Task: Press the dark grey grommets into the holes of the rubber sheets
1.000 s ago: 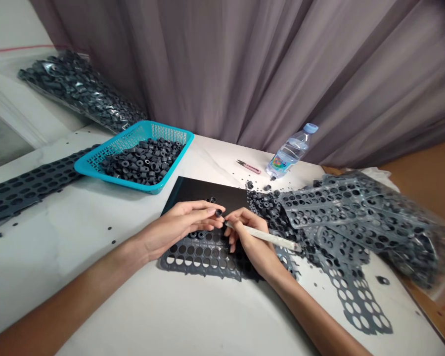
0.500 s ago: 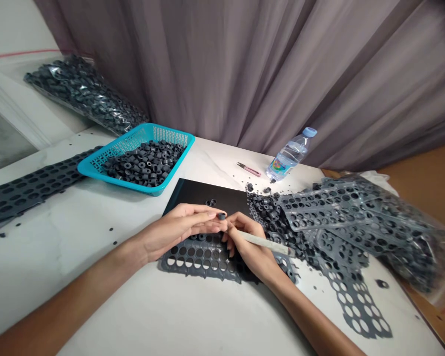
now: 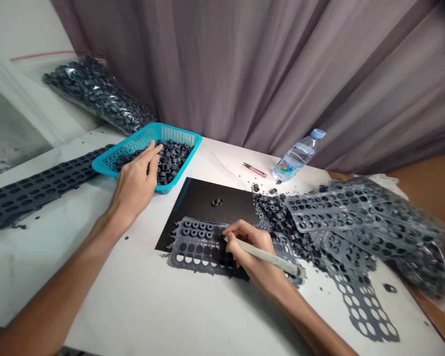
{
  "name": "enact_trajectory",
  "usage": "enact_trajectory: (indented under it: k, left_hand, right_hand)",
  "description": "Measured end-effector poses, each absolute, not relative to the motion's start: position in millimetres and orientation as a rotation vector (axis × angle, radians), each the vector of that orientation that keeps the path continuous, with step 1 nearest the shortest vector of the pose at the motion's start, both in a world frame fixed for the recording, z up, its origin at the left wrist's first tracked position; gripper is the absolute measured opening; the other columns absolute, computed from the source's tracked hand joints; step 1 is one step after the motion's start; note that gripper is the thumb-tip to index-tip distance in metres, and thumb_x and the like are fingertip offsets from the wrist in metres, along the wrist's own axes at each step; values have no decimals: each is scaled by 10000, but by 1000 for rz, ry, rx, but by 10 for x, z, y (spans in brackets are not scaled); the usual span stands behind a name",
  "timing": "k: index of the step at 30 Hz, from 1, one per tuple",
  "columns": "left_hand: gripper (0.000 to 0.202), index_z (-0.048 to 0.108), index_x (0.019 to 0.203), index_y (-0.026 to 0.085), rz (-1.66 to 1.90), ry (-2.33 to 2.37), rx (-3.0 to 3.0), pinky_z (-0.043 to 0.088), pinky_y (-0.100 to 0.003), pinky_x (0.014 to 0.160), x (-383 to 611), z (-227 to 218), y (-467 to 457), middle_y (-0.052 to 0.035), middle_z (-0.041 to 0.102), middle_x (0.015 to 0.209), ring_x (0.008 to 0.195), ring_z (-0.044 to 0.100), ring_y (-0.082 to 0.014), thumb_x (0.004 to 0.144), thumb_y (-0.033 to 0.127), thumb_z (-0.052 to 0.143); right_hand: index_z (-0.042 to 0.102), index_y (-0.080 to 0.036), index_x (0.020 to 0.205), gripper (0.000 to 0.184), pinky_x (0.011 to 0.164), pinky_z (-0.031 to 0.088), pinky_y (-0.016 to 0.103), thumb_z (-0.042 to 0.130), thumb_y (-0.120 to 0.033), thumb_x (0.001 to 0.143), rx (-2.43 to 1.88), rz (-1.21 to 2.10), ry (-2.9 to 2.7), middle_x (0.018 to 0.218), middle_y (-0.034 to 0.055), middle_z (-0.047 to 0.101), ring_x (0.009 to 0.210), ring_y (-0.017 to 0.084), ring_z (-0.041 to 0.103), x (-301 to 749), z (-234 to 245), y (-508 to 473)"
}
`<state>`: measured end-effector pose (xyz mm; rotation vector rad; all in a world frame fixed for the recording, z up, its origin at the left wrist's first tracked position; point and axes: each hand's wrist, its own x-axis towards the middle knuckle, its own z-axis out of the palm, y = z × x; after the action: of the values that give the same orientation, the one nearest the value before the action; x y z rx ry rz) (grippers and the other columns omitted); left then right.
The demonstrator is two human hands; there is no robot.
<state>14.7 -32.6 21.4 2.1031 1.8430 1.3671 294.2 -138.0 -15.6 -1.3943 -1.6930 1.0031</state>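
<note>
My left hand (image 3: pixel 138 180) reaches over the near rim of a turquoise basket (image 3: pixel 107 161) filled with small dark grey rings (image 3: pixel 170 159); its fingers are spread above the rings and hold nothing I can see. My right hand (image 3: pixel 249 245) is closed on a pale stick-like tool (image 3: pixel 270 257), its tip pressed on a grey perforated sheet (image 3: pixel 193 247). The sheet lies on a black mat (image 3: pixel 207 198) and still carries rings in its upper rows. Two loose rings (image 3: pixel 217 201) lie on the mat.
A heap of punched-out grey sheets (image 3: pixel 356 217) spreads at the right. A water bottle (image 3: pixel 297 155) and pink snips (image 3: pixel 255 169) lie near the curtain. A long perforated strip (image 3: pixel 29 188) and a clear bag of rings (image 3: pixel 96 99) are at the left.
My left hand left the sheet and moved up and left to the turquoise basket; the ring it pinched is no longer visible in it. The right hand stays on the sheet with the tool.
</note>
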Motion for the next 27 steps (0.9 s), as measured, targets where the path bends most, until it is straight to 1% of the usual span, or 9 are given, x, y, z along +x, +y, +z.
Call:
enact_trajectory:
  k: [1, 3, 6, 8, 11, 14, 19, 23, 27]
  left_hand:
    - [395, 649, 1375, 234, 1374, 1798, 2129, 365, -416, 1221, 182, 232, -356, -57, 570, 1536, 1428, 521, -252, 1059, 312, 426]
    - [340, 699, 1280, 242, 1332, 1646, 2184, 393, -395, 1188, 282, 300, -449, -41, 661, 1434, 1350, 583, -245, 1044, 326, 470]
    - [229, 763, 1054, 262, 931, 1299, 2192, 518, -321, 970, 431, 382, -607, 3, 783, 1110, 1054, 702, -219, 999, 375, 571]
    - [189, 770, 997, 270, 604, 1081, 2146, 528, -292, 833, 496, 368, -679, 12, 785, 998, 920, 708, -202, 969, 376, 616]
    - [140, 769, 976, 262, 362, 913, 2143, 495, -280, 749, 545, 272, -719, 1, 768, 960, 863, 691, -192, 938, 326, 650]
    - [115, 747, 939, 238, 297, 881, 2201, 462, -275, 721, 562, 204, -719, -10, 740, 972, 861, 671, -185, 937, 300, 650]
    - [95, 731, 952, 231, 295, 871, 2263, 435, -274, 715, 584, 222, -721, -3, 722, 977, 853, 655, -177, 938, 262, 643]
    - [106, 738, 986, 241, 339, 847, 2398, 422, -301, 761, 639, 167, -745, 4, 717, 966, 871, 651, -188, 948, 267, 643]
    - [151, 727, 870, 220, 423, 818, 2499, 409, -339, 817, 710, 114, -778, 6, 720, 903, 833, 636, -183, 972, 233, 616]
  right_hand:
    - [660, -200, 899, 106, 472, 401, 212, 577, -257, 933, -1382, 1092, -1653, 676, -19, 627, 525, 112, 537, 2932, -161, -1391]
    - [648, -198, 936, 108, 462, 439, 211, 588, -287, 944, -1335, 1257, -1569, 701, -15, 647, 512, 113, 571, 2914, -182, -1396]
    - [629, -190, 948, 112, 491, 500, 217, 607, -300, 944, -1255, 1413, -1476, 736, -9, 662, 525, 112, 609, 2894, -226, -1371]
    - [625, -184, 954, 121, 511, 531, 225, 609, -304, 949, -1218, 1484, -1430, 742, -9, 660, 530, 111, 618, 2889, -256, -1350]
    - [627, -177, 965, 123, 524, 558, 234, 617, -298, 949, -1176, 1541, -1388, 741, -9, 658, 540, 113, 624, 2890, -296, -1330]
    - [630, -176, 958, 109, 508, 554, 231, 624, -284, 945, -1155, 1545, -1387, 737, -11, 659, 534, 113, 618, 2890, -322, -1326]
    - [632, -182, 950, 85, 496, 537, 219, 617, -265, 945, -1184, 1518, -1422, 738, -15, 658, 529, 108, 611, 2884, -322, -1327]
    - [632, -189, 935, 84, 491, 516, 210, 592, -258, 960, -1220, 1467, -1495, 720, -20, 658, 528, 110, 617, 2880, -307, -1332]
    - [628, -196, 913, 92, 480, 486, 192, 578, -250, 968, -1260, 1380, -1569, 683, -36, 629, 518, 98, 579, 2865, -314, -1353]
